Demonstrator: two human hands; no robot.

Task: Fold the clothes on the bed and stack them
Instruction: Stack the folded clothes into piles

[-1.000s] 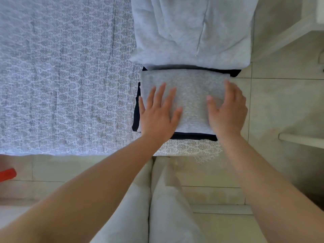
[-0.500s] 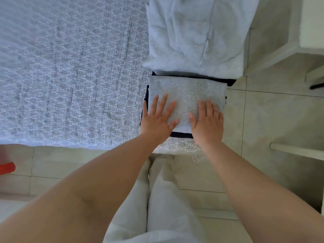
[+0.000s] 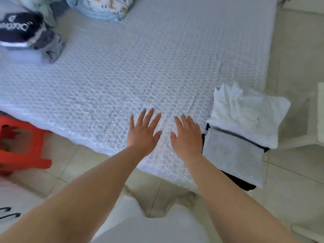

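Note:
A folded grey garment [image 3: 233,155] tops a stack over a dark folded garment [image 3: 240,183] at the bed's near right corner. Just behind it lies a folded white garment [image 3: 249,113]. My left hand [image 3: 142,132] and my right hand [image 3: 187,135] hover open, fingers spread, over the patterned bed cover [image 3: 140,71], left of the stack and holding nothing. My right hand sits close beside the grey garment's left edge. Unfolded clothes lie far off at the top left: a black garment with white lettering [image 3: 19,27] on grey cloth [image 3: 50,44], and a light floral piece [image 3: 105,7].
A red plastic stool [image 3: 21,146] stands on the tiled floor left of the bed. White furniture [image 3: 315,120] is at the right edge. My light trousers [image 3: 149,225] show below, close to the bed's near edge.
Both hands have lifted off the folded grey garment and moved left over the bare bed cover. The view has swung up and left, bringing the unfolded clothes and stool into sight.

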